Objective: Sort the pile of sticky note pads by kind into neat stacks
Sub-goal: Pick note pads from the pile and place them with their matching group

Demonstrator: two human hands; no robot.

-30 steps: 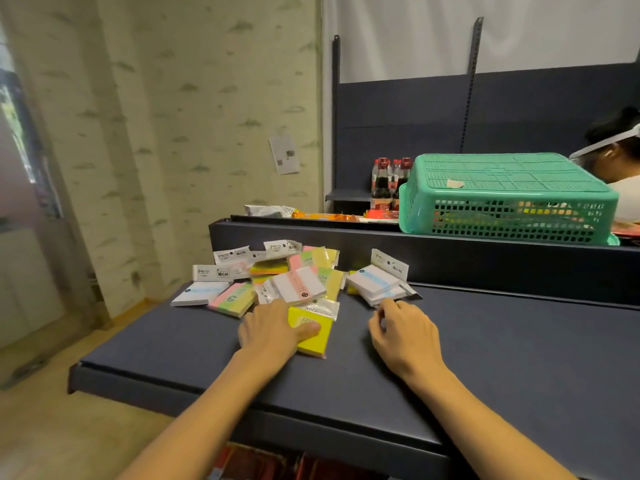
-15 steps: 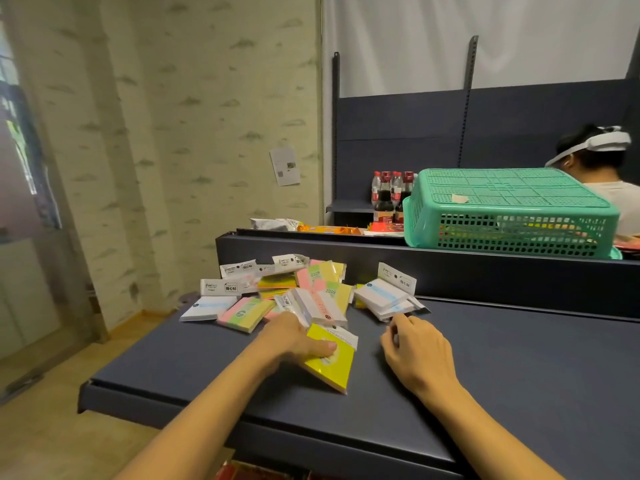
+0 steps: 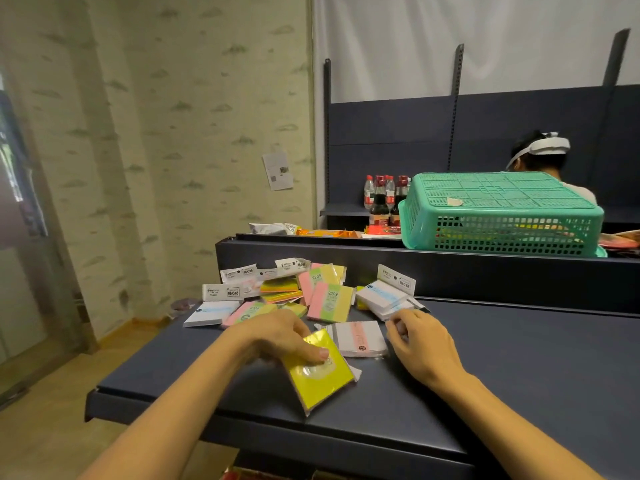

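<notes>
A loose pile of wrapped sticky note pads [image 3: 304, 292] lies on the dark shelf [image 3: 519, 368]: white ones with blue bands, pink-green-yellow striped ones, neon ones. My left hand [image 3: 277, 337] grips a yellow pad [image 3: 320, 379], tilted and pulled toward the front edge, thumb on top. A white pad with a pink band [image 3: 360, 337] lies flat between my hands. My right hand [image 3: 420, 344] rests curled just right of it, fingertips near the white blue-banded pads [image 3: 382, 296]; whether it holds anything I cannot tell.
A raised dark ledge [image 3: 450, 268] backs the shelf. On it sits an upturned green plastic basket [image 3: 498, 216], with bottles [image 3: 384, 199] and snack packets [image 3: 311, 232] to its left. Another person with a headset [image 3: 540, 157] sits behind the basket. Floor drops off at the left.
My left hand has dragged the yellow pad out of the pile toward me and tilted it. The white pink-banded pad now lies uncovered. My right hand stayed beside the pile.
</notes>
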